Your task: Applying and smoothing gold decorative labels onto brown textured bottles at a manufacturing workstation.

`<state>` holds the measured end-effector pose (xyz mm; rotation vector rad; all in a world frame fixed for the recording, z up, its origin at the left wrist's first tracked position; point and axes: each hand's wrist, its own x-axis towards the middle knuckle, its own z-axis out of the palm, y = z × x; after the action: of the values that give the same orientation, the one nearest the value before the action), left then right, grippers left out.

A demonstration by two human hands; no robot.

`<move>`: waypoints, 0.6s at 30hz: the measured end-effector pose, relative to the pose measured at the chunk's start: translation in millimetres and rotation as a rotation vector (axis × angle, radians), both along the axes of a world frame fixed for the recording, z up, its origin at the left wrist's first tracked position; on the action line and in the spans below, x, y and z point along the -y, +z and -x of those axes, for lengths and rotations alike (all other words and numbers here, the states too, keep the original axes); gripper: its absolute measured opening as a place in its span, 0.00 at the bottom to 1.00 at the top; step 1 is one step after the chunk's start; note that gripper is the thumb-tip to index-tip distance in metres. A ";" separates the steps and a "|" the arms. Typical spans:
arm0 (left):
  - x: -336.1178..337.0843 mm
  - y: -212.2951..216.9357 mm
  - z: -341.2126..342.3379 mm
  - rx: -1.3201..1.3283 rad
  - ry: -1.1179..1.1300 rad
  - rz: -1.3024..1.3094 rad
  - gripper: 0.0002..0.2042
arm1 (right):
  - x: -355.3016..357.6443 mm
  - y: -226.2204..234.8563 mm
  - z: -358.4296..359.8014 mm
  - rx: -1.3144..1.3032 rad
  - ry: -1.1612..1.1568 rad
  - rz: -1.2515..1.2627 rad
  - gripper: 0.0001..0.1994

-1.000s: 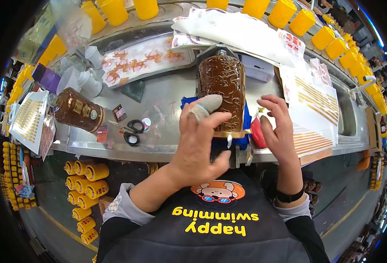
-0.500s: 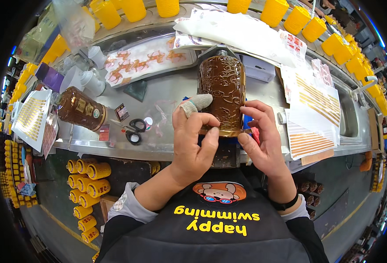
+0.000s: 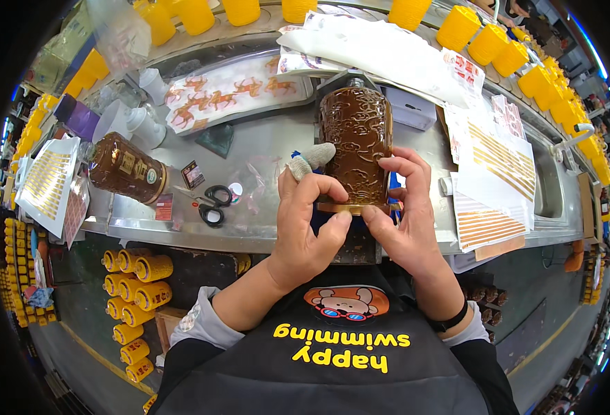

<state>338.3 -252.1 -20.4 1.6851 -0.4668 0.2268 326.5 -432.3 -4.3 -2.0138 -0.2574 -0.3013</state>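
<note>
A glossy brown embossed bottle lies on a dark stand, neck away from me and base toward me. A narrow gold strip runs along its base edge. My left hand, a knit cover on its index finger, is closed at the left of the base, with thumb and a bent finger at the strip. My right hand grips the right side: its thumb presses the strip and its fingertips rest on the bottle's flank. Both thumbs nearly meet at the middle. The underside of the bottle is hidden.
Scissors and a second brown bottle lie at left on the metal bench. Sheets of gold strips are at right, a sheet of horse-shaped decals behind. Yellow jars line the far conveyor; more stand below left.
The bottle has turned, showing a different part of its relief. My right thumb has moved left onto the gold strip, close to my left thumb. The yellow jars at the back have shifted along.
</note>
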 end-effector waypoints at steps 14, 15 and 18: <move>11.9 -13.1 -0.2 -0.044 0.046 0.055 0.15 | -4.4 0.2 -2.3 -0.029 0.000 -0.064 0.31; 11.5 -14.7 -1.2 -0.081 0.028 0.062 0.15 | -3.7 -1.2 -2.2 -0.037 0.022 -0.156 0.31; 9.3 -19.9 -2.5 -0.152 -0.035 0.181 0.15 | 2.2 -4.2 -0.8 -0.061 0.063 -0.160 0.30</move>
<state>340.8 -261.3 -40.4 1.5036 -0.3509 0.1109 327.3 -434.5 -8.5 -1.8505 -0.2497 -0.2132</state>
